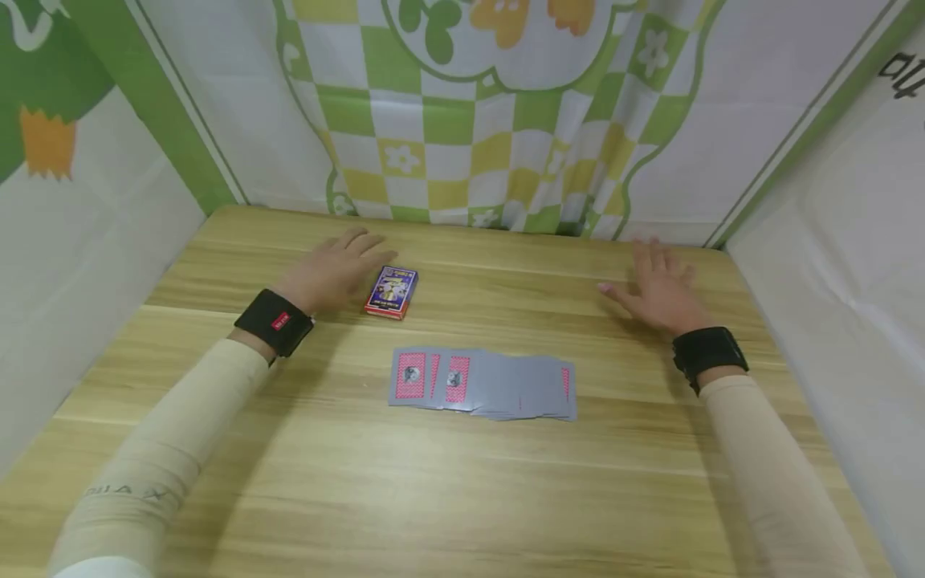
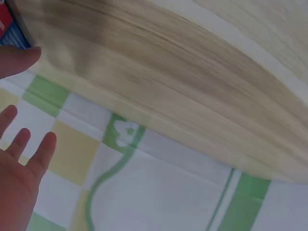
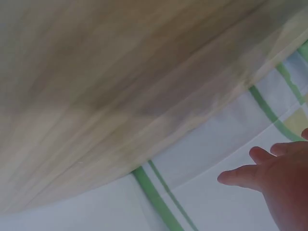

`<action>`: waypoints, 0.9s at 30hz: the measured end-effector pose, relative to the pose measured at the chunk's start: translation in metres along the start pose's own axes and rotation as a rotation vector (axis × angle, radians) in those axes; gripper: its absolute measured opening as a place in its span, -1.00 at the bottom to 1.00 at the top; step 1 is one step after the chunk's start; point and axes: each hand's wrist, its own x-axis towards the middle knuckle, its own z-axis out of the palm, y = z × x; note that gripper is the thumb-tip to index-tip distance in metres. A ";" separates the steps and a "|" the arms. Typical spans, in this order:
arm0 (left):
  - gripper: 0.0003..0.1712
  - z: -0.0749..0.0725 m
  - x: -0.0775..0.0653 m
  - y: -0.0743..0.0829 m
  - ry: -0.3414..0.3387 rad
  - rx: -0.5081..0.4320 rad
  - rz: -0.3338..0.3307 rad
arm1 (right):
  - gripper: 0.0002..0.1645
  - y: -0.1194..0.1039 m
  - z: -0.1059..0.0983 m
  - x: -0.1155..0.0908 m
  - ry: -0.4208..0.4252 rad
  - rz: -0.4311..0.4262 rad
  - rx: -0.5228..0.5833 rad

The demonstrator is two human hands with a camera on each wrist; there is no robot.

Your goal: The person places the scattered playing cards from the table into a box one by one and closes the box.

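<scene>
A row of overlapping playing cards (image 1: 506,385) lies face down across the middle of the table, with red patterned backs showing at its left end. Behind the row and to its left is a blue and red card box (image 1: 392,292). My left hand (image 1: 332,269) is just left of that box, fingers extended and holding nothing; the box's corner (image 2: 12,29) shows at the edge of the left wrist view. Over the table's far right part, my right hand (image 1: 659,289) has its fingers spread, thumb out to the side, and grips nothing.
The wood-grain table (image 1: 448,498) meets a checkered green, yellow and white curtain (image 1: 462,144) at its back edge. Pale cloth walls (image 1: 831,201) stand on both sides. Each wrist wears a black band (image 1: 275,323).
</scene>
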 end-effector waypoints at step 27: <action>-0.15 -0.025 0.013 0.055 0.069 -0.053 0.130 | 0.06 -0.063 -0.002 -0.005 0.037 -0.176 0.098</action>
